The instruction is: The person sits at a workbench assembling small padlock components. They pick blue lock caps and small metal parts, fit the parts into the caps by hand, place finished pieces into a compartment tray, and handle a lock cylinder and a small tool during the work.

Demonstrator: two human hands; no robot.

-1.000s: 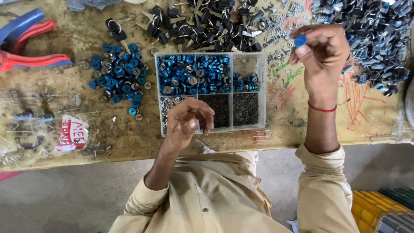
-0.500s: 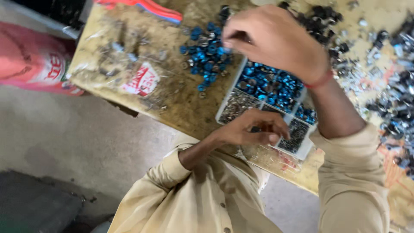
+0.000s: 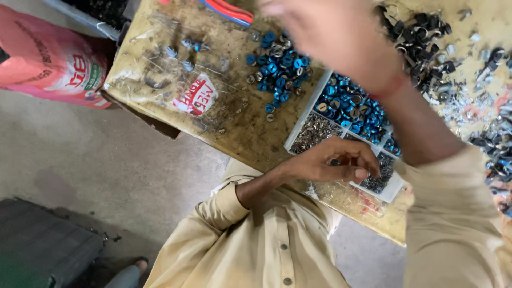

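Note:
My left hand [image 3: 336, 162] rests on the near side of a clear compartment tray [image 3: 297, 137], fingers curled with the thumb against the fingertips over a cell of small dark metal bits [image 3: 380, 178]. Whether it pinches one is hidden. My right hand [image 3: 341, 37] is raised close to the camera, large and blurred, above the tray's cells of blue caps [image 3: 349, 104]. Its fingers are cut off by the top edge, so any contents are hidden. A loose heap of blue caps [image 3: 277, 69] lies on the worn table [image 3: 240, 128] left of the tray.
A pile of black metal parts [image 3: 421, 32] covers the table's far right. A plastic bag with a red label [image 3: 194, 96] lies at the left, red and blue tool handles [image 3: 229, 10] at the top. A pink sack [image 3: 48, 58] and a dark crate [image 3: 42, 245] sit on the floor.
The view has swung left and tilted. My right hand, which held a blue cap out at the right, has risen across the view toward the camera. My left hand stays at the tray.

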